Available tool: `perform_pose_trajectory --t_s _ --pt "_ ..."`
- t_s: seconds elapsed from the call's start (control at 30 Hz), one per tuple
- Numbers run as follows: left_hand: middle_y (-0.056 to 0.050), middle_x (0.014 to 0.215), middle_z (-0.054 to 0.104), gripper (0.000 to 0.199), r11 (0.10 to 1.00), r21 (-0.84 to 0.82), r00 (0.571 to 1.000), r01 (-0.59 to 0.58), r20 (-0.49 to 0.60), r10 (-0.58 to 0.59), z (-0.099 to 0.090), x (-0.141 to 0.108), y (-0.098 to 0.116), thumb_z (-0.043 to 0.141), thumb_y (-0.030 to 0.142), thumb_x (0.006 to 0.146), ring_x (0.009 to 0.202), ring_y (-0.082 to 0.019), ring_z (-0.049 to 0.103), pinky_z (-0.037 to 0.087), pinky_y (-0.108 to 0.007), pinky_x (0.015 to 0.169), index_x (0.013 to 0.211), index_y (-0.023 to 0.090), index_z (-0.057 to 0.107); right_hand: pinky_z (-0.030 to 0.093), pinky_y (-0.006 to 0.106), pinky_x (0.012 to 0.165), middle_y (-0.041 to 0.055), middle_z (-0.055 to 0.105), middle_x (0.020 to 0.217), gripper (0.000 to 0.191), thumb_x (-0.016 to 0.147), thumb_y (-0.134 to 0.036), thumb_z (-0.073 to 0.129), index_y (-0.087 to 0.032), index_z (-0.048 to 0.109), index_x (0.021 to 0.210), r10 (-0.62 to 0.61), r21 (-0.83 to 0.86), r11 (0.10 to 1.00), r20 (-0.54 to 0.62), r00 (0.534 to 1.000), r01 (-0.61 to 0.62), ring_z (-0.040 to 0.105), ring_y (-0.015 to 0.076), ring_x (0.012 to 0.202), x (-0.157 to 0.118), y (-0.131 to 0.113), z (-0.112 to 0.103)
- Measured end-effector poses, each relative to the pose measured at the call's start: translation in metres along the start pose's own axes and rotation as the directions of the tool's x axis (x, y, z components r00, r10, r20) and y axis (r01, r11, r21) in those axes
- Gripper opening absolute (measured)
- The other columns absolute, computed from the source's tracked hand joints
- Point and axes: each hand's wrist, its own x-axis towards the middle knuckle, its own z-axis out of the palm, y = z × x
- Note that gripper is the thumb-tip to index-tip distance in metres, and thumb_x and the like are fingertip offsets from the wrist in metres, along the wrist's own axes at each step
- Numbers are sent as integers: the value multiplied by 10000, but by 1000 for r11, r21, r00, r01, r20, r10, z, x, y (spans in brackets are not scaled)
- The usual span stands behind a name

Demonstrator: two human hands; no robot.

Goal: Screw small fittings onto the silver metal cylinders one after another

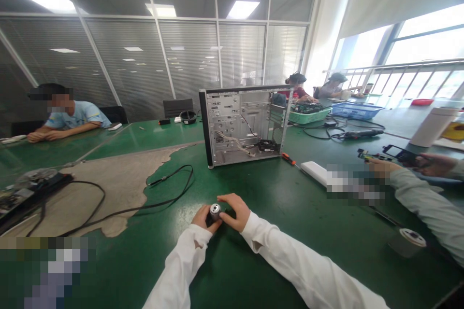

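A small silver cylinder (215,211) with dark openings on its top stands upright near the front of the green table, between my two hands. The fingers and thumb of my left hand (202,217) are closed around its left and near sides. My right hand (237,211) curves on the other side with thumb and forefinger apart. Its thumb tip is at or very close to the cylinder; contact is hard to make out. Beyond my hands an open computer case (248,128) stands on the table, with loose cables and a black fan (267,145) inside.
An orange-handled screwdriver (289,159) lies beside the case. Right are a white bar (314,174), a larger cylinder (406,244) and a co-worker's hands (384,170) at a device. A black cable (159,205) crosses the left side. Green (308,117) and blue baskets (357,111) stand farther back.
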Motion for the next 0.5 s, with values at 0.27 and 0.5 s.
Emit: perform_pose_trajectory --t_s 0.27,0.5 --pt "-59 873 545 356 998 65 999 -26 21 25 0 2 -8 514 176 566 851 -205 527 453 -325 741 921 150 508 354 330 813 65 530 1063 414 730 -321 480 -202 420 1122 39 -26 999 12 999 -39 457 186 982 1 -10 22" --pt "-53 912 551 327 1000 -10 999 -30 24 30 -2 -1 2 570 266 596 853 -195 533 470 -320 694 913 194 537 382 350 812 86 515 1093 448 722 -291 482 -188 399 1150 127 -44 991 -5 992 -127 479 197 976 -23 -13 -11"
